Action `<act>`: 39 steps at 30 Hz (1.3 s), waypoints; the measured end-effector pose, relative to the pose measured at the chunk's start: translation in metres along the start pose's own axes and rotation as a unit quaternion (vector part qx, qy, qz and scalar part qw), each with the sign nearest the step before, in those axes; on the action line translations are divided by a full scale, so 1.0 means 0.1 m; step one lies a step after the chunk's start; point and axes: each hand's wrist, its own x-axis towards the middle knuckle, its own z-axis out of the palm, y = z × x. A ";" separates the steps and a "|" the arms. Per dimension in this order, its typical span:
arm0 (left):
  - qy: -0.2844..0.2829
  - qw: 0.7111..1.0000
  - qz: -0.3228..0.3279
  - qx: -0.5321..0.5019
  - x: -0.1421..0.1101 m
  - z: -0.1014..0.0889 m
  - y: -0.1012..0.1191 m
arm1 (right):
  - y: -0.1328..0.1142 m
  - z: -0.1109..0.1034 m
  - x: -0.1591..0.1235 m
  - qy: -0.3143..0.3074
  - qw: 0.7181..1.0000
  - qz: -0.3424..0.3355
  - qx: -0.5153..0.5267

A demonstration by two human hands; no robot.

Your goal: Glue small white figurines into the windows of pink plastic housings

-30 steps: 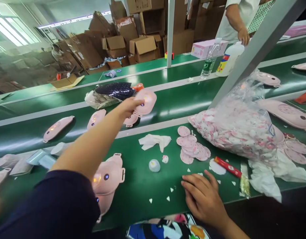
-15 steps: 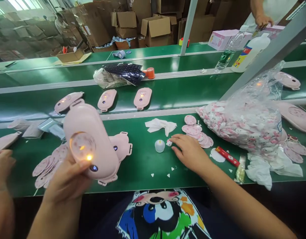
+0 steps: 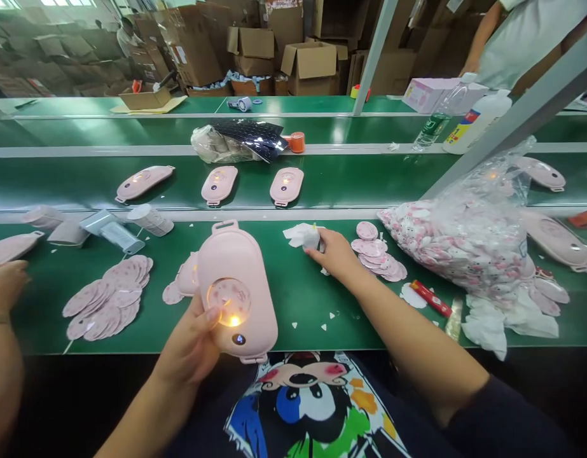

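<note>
My left hand grips a pale pink oval device, held upright with its face toward me. An orange light glows beside its round window, and a small dark display sits below. My right hand pinches a small translucent round container, which is against a crumpled white tissue. A small white and pink piece lies under that hand. To its right are several pink round discs. Behind the held device, another pink piece is partly hidden.
Stacked pink discs lie at left, near white cylinders. A clear bag of small pieces stands right, beside a red packet. Lit pink devices lie on the green belt. Another person's hand is far left.
My right hand has taken up the small translucent container and moved it up to the tissue. My left hand has brought the pink device rightward, nearer the middle.
</note>
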 end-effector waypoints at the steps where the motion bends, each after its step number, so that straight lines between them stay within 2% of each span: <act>1: -0.004 1.000 -0.006 0.002 0.01 0.00 -0.02 | -0.01 -0.02 0.01 0.007 1.000 0.003 -0.011; 4: -0.004 1.000 -0.026 0.012 0.01 0.00 -0.06 | 0.01 -0.19 -0.08 0.031 0.998 0.010 -0.057; 7: -0.007 0.999 -0.046 0.027 -0.02 -0.03 -0.08 | 0.16 -0.47 -0.28 0.043 0.990 0.033 -0.131; 11: -0.007 0.998 -0.055 0.023 -0.02 -0.07 -0.10 | 0.45 -0.75 -0.47 0.004 0.965 0.089 -0.246; 14: -0.009 0.999 -0.053 0.012 -0.01 -0.05 -0.12 | 0.55 -0.77 -0.51 -0.040 0.948 0.081 -0.304; 20: -0.012 0.998 -0.054 -0.001 0.01 0.02 -0.16 | 0.52 -0.68 -0.54 -0.044 0.929 0.052 -0.364; 27: -0.019 0.999 -0.033 0.001 -0.02 0.00 -0.17 | 0.59 -0.71 -0.58 -0.048 0.937 0.024 -0.345; 34: 0.002 0.998 -0.054 0.008 -0.05 -0.07 -0.13 | 0.73 -0.83 -0.58 -0.016 0.948 0.058 -0.313; 39: 0.001 0.998 -0.056 0.016 -0.08 -0.06 -0.13 | 0.66 -0.88 -0.66 -0.017 0.950 0.014 -0.312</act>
